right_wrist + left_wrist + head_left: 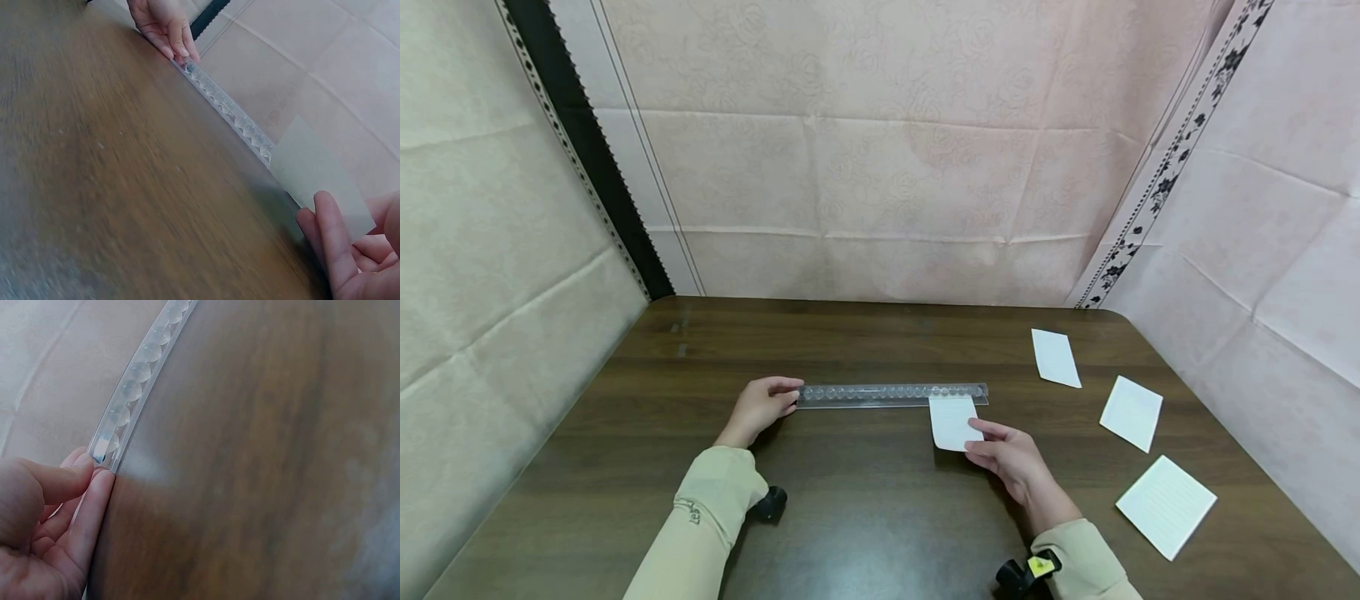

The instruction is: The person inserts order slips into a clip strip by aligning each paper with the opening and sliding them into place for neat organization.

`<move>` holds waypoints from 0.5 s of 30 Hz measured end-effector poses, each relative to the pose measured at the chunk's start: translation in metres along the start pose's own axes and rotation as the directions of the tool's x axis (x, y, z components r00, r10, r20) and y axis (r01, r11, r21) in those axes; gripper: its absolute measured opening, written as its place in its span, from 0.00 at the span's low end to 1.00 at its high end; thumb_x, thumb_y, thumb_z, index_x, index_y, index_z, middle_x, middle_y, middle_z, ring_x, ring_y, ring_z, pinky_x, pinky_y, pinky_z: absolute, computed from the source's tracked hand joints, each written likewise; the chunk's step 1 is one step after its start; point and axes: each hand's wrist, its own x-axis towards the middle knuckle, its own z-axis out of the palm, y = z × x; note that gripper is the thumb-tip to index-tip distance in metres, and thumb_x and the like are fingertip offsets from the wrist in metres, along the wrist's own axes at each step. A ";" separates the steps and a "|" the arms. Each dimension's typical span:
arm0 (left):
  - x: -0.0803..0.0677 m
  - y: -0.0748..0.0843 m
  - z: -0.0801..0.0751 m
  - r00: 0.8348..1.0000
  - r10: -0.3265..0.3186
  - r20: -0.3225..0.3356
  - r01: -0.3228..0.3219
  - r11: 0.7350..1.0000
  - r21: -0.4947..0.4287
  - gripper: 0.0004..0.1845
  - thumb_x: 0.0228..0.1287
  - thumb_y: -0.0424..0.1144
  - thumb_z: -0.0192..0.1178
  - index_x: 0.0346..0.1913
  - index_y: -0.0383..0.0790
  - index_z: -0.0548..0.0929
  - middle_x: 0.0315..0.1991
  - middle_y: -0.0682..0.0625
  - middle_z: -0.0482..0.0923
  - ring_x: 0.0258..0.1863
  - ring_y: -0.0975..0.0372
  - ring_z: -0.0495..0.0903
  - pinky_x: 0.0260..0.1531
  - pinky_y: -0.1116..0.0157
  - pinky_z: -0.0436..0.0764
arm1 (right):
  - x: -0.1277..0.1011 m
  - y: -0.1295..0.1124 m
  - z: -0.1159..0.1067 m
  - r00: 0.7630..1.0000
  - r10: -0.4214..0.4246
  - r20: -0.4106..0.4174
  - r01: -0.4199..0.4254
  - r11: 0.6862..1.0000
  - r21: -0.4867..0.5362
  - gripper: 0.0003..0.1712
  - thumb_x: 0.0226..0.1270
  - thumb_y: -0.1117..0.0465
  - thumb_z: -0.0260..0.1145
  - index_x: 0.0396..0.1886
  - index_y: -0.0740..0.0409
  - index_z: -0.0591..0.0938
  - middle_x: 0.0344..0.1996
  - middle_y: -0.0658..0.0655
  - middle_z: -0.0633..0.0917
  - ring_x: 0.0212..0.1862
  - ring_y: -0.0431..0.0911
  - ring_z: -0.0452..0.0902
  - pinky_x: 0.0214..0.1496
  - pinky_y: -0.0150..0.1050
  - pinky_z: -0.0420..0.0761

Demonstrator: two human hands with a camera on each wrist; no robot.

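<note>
Hands pinching ruler (891, 395) end and card (953, 422), three loose cards (1131, 412) right, well apart

Four white paper cards (953, 422) are counted on the worktop (865, 517), three of them toward its right edge; one clear ruler (891, 394) and two hands (763, 406) are seen.

We found bare table (865, 508) between our forearms and beyond the clear ruler (891, 394). That ruler barred the middle crosswise; three paper slips (1131, 412) dotted the right side, and cloth walls (880, 208) closed three sides.
</note>
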 end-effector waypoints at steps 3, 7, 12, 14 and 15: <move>0.002 -0.002 0.000 1.000 -0.009 -0.004 0.009 1.000 0.004 0.13 0.64 0.30 0.58 0.50 0.32 0.81 0.49 0.38 0.77 0.40 0.58 0.79 0.40 0.67 0.81 | 0.000 0.000 -0.001 1.000 0.007 0.002 -0.007 1.000 -0.004 0.27 0.59 0.79 0.60 0.60 0.75 0.69 0.61 0.74 0.66 0.35 0.44 0.80 0.44 0.40 0.82; 0.003 -0.002 -0.001 1.000 -0.012 -0.008 0.012 1.000 0.010 0.13 0.64 0.30 0.58 0.51 0.33 0.81 0.49 0.39 0.77 0.39 0.59 0.78 0.40 0.67 0.81 | 0.000 -0.001 -0.003 1.000 0.011 -0.002 -0.011 1.000 -0.002 0.27 0.59 0.78 0.60 0.60 0.75 0.69 0.60 0.74 0.66 0.35 0.44 0.80 0.43 0.40 0.82; 0.003 -0.003 -0.001 1.000 -0.008 -0.005 0.009 1.000 0.004 0.13 0.63 0.30 0.58 0.51 0.33 0.81 0.49 0.39 0.77 0.39 0.59 0.79 0.40 0.66 0.81 | 0.001 -0.001 -0.006 1.000 0.008 0.000 -0.008 1.000 -0.005 0.28 0.58 0.78 0.61 0.60 0.75 0.68 0.60 0.73 0.66 0.34 0.43 0.80 0.43 0.39 0.82; 0.003 -0.003 -0.001 1.000 -0.004 -0.002 0.004 1.000 0.002 0.13 0.63 0.30 0.58 0.51 0.32 0.81 0.49 0.39 0.77 0.40 0.58 0.79 0.40 0.67 0.81 | 0.001 -0.001 -0.007 1.000 0.007 0.000 -0.007 1.000 -0.007 0.28 0.58 0.78 0.61 0.60 0.75 0.68 0.61 0.73 0.65 0.34 0.43 0.80 0.43 0.39 0.82; 0.003 -0.003 -0.001 1.000 -0.002 -0.001 0.002 1.000 0.001 0.13 0.63 0.30 0.58 0.51 0.32 0.80 0.49 0.38 0.77 0.40 0.58 0.79 0.40 0.67 0.81 | 0.002 -0.001 -0.008 1.000 0.006 -0.001 -0.006 1.000 -0.007 0.28 0.58 0.78 0.61 0.61 0.75 0.68 0.61 0.73 0.65 0.34 0.43 0.80 0.42 0.39 0.82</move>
